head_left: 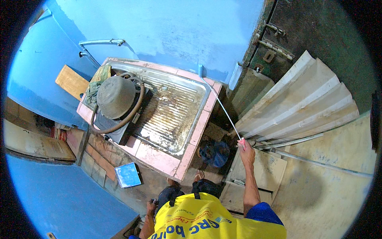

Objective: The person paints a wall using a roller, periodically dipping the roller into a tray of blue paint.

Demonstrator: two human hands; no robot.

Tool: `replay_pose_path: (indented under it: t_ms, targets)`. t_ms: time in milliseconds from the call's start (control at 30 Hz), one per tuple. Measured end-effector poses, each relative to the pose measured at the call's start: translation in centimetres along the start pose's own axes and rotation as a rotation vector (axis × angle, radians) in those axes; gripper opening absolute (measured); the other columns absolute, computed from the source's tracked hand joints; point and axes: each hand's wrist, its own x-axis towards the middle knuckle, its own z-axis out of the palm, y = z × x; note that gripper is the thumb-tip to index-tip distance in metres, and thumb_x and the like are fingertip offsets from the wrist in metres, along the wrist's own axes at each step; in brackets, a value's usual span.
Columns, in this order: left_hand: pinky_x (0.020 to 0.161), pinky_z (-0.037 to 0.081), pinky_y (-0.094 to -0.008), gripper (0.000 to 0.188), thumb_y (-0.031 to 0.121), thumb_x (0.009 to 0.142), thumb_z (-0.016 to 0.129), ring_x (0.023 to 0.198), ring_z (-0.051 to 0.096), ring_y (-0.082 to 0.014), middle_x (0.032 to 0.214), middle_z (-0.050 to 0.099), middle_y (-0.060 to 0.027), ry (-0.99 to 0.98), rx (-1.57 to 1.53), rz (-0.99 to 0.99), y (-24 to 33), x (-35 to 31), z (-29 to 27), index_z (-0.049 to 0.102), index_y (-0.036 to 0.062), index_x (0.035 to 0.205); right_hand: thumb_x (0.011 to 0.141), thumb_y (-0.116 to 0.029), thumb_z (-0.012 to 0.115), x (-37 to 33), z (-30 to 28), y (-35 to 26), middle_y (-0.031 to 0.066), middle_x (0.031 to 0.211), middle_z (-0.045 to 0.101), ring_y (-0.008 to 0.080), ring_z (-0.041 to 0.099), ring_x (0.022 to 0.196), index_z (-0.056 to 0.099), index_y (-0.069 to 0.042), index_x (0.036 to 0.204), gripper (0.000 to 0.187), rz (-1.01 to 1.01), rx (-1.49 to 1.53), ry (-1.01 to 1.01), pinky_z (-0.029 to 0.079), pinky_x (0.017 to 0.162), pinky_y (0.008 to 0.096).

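In my right hand (247,153) is the pink handle of a small paint roller (223,104), with fingers closed round it. From the handle a long thin pale rod runs up to a narrow blue roller head (201,71), which is at the foot of the blue wall (175,32), just behind the sink's back edge. My left hand (151,206) hangs low beside my left thigh; its fingers are too small and dark to make out. On the floor to the left lies a paint tray (128,175) coated in light blue.
Before me stands a dirty metal sink unit (171,115) edged with pink tiles (159,157). A grey basin (116,97) and a ribbed hose (133,115) sit on its left. Corrugated sheets (302,99) lean at the right, near a dark bucket (215,153).
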Motion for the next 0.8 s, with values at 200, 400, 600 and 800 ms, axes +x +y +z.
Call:
replay_pose_path:
  t_ms: [200,400,600,800]
  targets:
    - [0.061,0.049,-0.0308,0.026,0.027,0.091,0.060,0.073,0.064,-0.0183,0.084,0.067,-0.0102,0.023,0.009,0.136,1.5,-0.7,0.2,0.061,0.0014,0.097,0.087,-0.029,0.064,2.4,3.2,-4.3,0.0112,0.096,0.068,0.0355,0.064,0.085,0.061,-0.012,0.109,0.028,-0.043,0.007,-0.016,0.050,0.070,0.0439]
    - [0.063,0.050,-0.0328,0.028,0.028,0.090,0.061,0.075,0.064,-0.0197,0.085,0.068,-0.0106,0.001,-0.015,0.087,0.7,-0.6,-0.2,0.061,0.0009,0.097,0.087,-0.030,0.063,2.8,4.6,-5.3,0.0114,0.096,0.069,0.0343,0.064,0.088,0.060,-0.011,0.113,0.032,0.064,-0.131,-0.086,0.050,0.072,0.0451]
    - [0.063,0.051,-0.0320,0.026,0.026,0.090,0.060,0.075,0.064,-0.0195,0.087,0.067,-0.0101,0.016,0.105,-0.029,0.0,1.1,-0.4,0.061,0.0016,0.097,0.088,-0.026,0.061,-0.9,-0.4,-2.0,0.0066,0.104,0.069,0.0318,0.064,0.093,0.059,-0.008,0.117,0.033,0.054,-0.032,-0.032,0.051,0.079,0.0408]
    - [0.063,0.050,-0.0313,0.025,0.026,0.091,0.057,0.070,0.062,-0.0177,0.081,0.066,-0.0078,-0.013,0.015,0.085,0.7,1.5,0.1,0.064,0.0029,0.096,0.084,-0.025,0.066,-4.1,-4.6,2.3,0.0163,0.099,0.067,0.0373,0.063,0.090,0.060,-0.011,0.116,0.035,0.206,-0.144,-0.025,0.049,0.076,0.0439]
